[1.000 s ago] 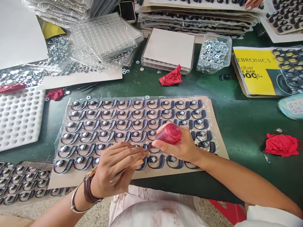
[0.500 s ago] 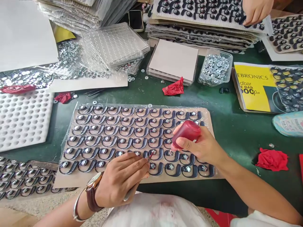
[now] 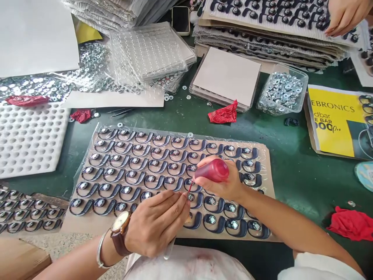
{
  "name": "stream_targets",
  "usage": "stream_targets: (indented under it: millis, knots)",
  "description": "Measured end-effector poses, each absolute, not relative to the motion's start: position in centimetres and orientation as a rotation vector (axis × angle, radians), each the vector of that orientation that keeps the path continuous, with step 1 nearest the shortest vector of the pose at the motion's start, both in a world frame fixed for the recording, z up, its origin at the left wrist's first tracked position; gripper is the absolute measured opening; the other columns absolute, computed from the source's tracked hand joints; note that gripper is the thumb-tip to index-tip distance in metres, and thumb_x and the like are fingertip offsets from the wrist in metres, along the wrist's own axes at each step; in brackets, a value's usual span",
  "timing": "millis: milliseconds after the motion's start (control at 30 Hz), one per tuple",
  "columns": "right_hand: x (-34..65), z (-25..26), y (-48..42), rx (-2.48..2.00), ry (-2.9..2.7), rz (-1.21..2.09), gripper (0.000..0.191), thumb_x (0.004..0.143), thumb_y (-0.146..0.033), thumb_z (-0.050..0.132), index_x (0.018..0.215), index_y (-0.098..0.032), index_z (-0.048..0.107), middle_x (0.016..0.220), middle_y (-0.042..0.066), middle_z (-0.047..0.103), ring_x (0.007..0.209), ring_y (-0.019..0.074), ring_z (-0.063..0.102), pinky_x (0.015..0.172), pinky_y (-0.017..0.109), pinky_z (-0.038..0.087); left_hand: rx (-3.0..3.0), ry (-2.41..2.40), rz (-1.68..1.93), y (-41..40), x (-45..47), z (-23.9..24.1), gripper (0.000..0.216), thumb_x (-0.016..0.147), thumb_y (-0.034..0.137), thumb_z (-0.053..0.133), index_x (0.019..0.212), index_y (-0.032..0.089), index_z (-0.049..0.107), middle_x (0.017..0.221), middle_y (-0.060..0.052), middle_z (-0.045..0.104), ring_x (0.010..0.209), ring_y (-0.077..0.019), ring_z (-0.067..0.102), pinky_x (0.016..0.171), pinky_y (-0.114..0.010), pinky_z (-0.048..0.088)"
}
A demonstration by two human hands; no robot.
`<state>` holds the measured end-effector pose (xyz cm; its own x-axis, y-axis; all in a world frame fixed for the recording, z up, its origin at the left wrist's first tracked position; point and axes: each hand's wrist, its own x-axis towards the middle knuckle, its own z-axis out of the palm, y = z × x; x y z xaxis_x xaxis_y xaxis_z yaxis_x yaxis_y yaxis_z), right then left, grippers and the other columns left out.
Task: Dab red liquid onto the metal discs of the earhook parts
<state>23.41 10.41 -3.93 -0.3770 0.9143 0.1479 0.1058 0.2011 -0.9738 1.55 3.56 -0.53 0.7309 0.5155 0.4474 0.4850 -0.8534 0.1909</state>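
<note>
My right hand point(image 3: 223, 181) grips a squeeze bottle point(image 3: 211, 170) of red liquid, tilted with its narrow end down and left. My left hand point(image 3: 161, 221) is closed around a thin metal tool point(image 3: 169, 250); its rounded end shows below the palm, and its middle is hidden. A slim red tip point(image 3: 190, 189) shows between my left fingers and the bottle's mouth. Both hands are over a brown card sheet point(image 3: 269, 182) under clear film, bearing rows of dark curved pieces point(image 3: 214, 221), each with a shiny round centre.
Behind the sheet are a clear tub of metal washers point(image 3: 282, 91), a stack of square cards point(image 3: 227, 77) and red crumpled scraps point(image 3: 223, 112). A white dimpled tray point(image 3: 29, 140) lies left. Another person's hand point(image 3: 346, 15) touches the stacked sheets point(image 3: 271, 42) at top right.
My right hand has brought the bottle left and down, its mouth now close to the slim red tip by my left fingers. My left hand has shifted slightly. The view has turned somewhat.
</note>
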Motion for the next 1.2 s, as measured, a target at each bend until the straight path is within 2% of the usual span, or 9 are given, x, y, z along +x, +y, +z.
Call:
stream_targets:
  millis: [267,500,767,1200]
  knots:
    - [23.18,-4.16,10.57,-0.924,-1.744,1.212,0.027,0.075,-0.036,0.079,0.089,-0.017,0.066,0.076,0.002,0.07,0.065,0.0145,0.067,0.06,0.024,0.056,2.891,0.832,0.755,3.5,1.99,0.0,0.024,0.093,0.01,0.048,0.099,0.002,0.07,0.101,-0.015,0.073,0.098,-0.0234,0.07,0.088,-0.035,0.057]
    - [23.24,-4.31,10.48,-0.982,-1.735,1.146,0.021,0.076,-0.031,0.078,0.086,-0.019,0.065,0.077,0.002,0.07,0.062,0.013,0.065,0.059,0.024,0.055,2.857,0.861,0.767,3.4,1.89,-0.26,0.027,0.095,0.01,0.044,0.101,0.002,0.069,0.105,-0.015,0.072,0.101,-0.0228,0.068,0.093,-0.035,0.054]
    - [23.34,-3.67,10.67,-1.038,-1.691,1.107,0.02,0.079,-0.034,0.074,0.077,-0.019,0.061,0.069,0.001,0.068,0.058,0.0126,0.062,0.056,0.024,0.052,2.845,0.837,0.695,3.44,1.69,-0.07,0.022,0.092,0.013,0.054,0.103,0.002,0.069,0.108,-0.016,0.072,0.103,-0.0249,0.068,0.093,-0.037,0.054]
    - [23.3,-3.55,10.78,-1.134,-1.753,1.158,0.024,0.084,-0.039,0.068,0.073,-0.019,0.065,0.067,0.002,0.065,0.059,0.0137,0.059,0.06,0.028,0.051,2.792,0.831,0.708,3.85,1.49,-0.05,0.027,0.095,0.011,0.044,0.103,0.002,0.068,0.107,-0.015,0.072,0.101,-0.0231,0.069,0.092,-0.037,0.054]
